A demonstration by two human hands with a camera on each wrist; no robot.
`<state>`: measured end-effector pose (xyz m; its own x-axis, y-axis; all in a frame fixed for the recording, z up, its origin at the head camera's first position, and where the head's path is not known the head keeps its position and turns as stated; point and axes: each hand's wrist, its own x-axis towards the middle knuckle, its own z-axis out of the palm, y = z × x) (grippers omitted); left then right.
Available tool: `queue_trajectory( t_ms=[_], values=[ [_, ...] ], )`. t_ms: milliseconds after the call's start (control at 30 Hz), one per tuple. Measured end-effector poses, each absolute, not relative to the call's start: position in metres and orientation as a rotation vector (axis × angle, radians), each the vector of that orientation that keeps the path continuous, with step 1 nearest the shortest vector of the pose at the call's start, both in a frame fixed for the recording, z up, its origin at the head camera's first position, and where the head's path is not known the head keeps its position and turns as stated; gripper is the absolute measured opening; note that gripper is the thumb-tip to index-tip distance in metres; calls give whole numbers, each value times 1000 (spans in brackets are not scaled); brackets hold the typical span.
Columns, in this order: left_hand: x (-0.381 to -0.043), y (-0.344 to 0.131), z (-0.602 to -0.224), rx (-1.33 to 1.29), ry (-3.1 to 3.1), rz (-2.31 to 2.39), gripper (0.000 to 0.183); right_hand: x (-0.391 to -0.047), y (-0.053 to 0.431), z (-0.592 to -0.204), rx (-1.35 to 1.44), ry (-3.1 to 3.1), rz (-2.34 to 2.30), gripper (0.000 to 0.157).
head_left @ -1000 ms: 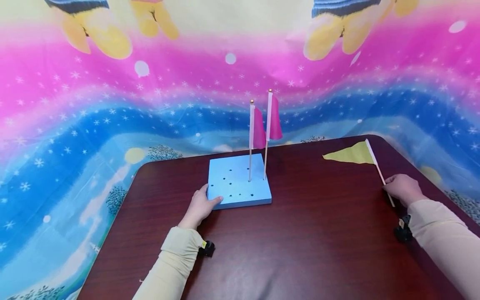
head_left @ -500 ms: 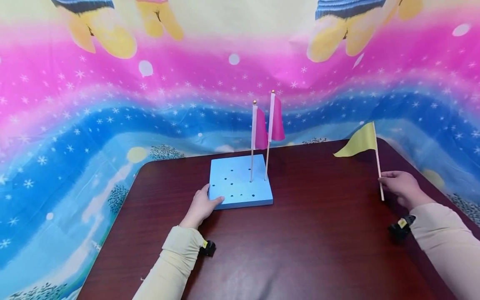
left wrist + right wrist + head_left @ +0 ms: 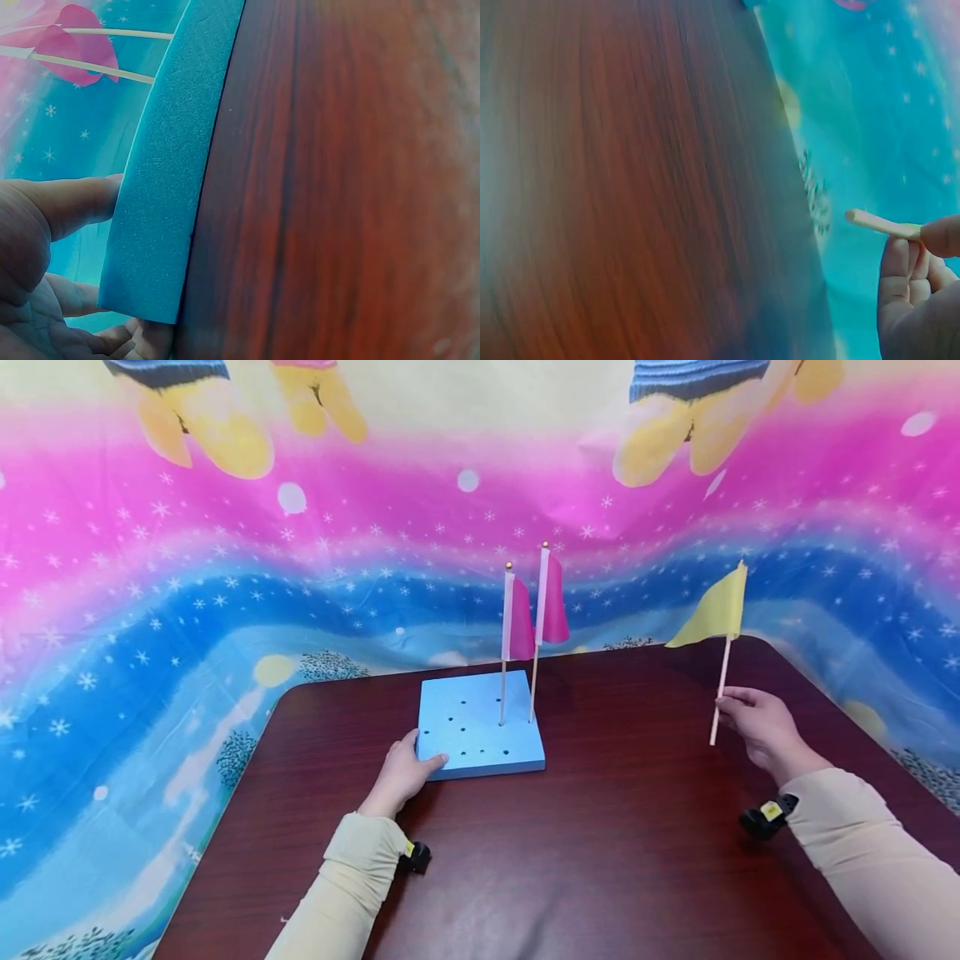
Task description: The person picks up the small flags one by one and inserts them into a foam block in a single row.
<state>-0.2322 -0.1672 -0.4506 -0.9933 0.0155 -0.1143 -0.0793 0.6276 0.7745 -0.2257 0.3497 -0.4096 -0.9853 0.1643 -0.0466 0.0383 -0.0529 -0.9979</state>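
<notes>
A blue foam board [image 3: 483,737] with several small holes lies on the table, and two pink flags [image 3: 554,602] stand upright in its right part. My left hand [image 3: 400,775] grips the board's near left corner, thumb on the top face and fingers along the side. The left wrist view shows the board's thick edge [image 3: 165,157] with the thumb [image 3: 79,201] over it. Off to the right, my right hand [image 3: 767,727] pinches the stick of a yellow triangular flag [image 3: 716,606], held nearly upright above the table. The stick's lower end [image 3: 874,223] sticks out past the fingertips.
The dark red-brown wooden table [image 3: 600,843] has rounded far corners. Behind it hangs a pink and blue patterned cloth [image 3: 420,510]. Each wrist carries a small black camera [image 3: 768,817].
The yellow flag, lying tilted low at the right before, has been raised upright and carried left by my right hand. My left hand stays on the foam board.
</notes>
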Motion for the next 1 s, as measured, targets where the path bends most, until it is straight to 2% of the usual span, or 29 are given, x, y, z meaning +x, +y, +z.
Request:
queue_trajectory(
  t_ms=[67, 200, 267, 667, 1000],
  values=[
    [-233, -167, -451, -52, 2734, 1316, 80, -226, 340, -407, -197, -2072, 2200, 32],
    [-232, -167, -453, -63, 2727, 1320, 81, -227, 321, -403, -173, -2202, 2032, 12],
    [-231, -166, -455, -69, 2724, 1319, 82, -228, 312, -401, -166, -2284, 1932, 8],
    [-230, -167, -454, -56, 2720, 1339, 81, -229, 265, -391, -11, -2359, 1739, 29],
    [-228, -166, -451, -59, 2731, 1345, 80, -229, 241, -386, 84, -2389, 1666, 32]
  ],
)
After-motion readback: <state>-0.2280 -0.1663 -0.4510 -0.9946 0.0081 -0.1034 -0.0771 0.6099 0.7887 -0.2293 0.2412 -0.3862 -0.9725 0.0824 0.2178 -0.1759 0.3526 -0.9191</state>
